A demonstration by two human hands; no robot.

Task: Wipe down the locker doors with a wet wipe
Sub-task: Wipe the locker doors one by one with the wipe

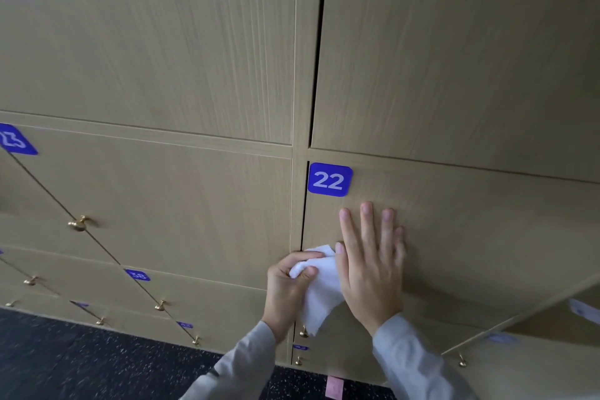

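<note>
A wall of pale wood-grain locker doors [146,42] is filling nearly the whole view, standing above a dark speckled floor [81,364]. The light wooden door numbered 22 [470,237] is sitting right of centre, its square blue plate with white digits [330,179] lying in its upper left corner. The right hand [371,265] is pressing flat against this door just below the plate, fingers straight and spread, grasping nothing. The left hand [289,291] is clenching a crumpled white wet wipe [319,289] at the door's left edge, with the cloth hanging down between the two hands. Grey sleeves [412,364] are covering both forearms. Small brass knobs [79,223] are dotting the lower doors at left.
</note>
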